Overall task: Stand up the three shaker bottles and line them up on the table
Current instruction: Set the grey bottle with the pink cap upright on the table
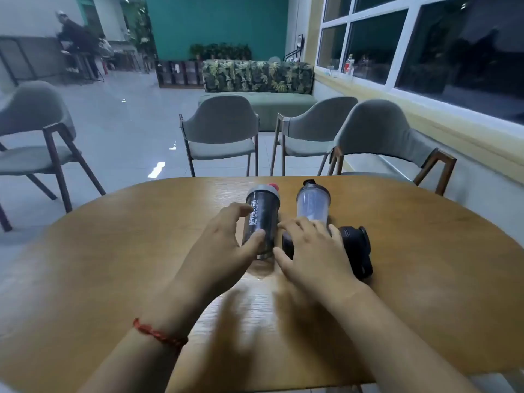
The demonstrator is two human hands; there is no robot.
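The left hand has its fingers spread, thumb and fingertips touching the side of the dark bottle, which stands upright on the table; not closed round it. The right hand lies loosely curved over a black bottle lying on its side; grip unclear. Behind it the clear bottle stands. So 2 are up, 1 down. The next move likely calls for lifting the black one upright beside them.
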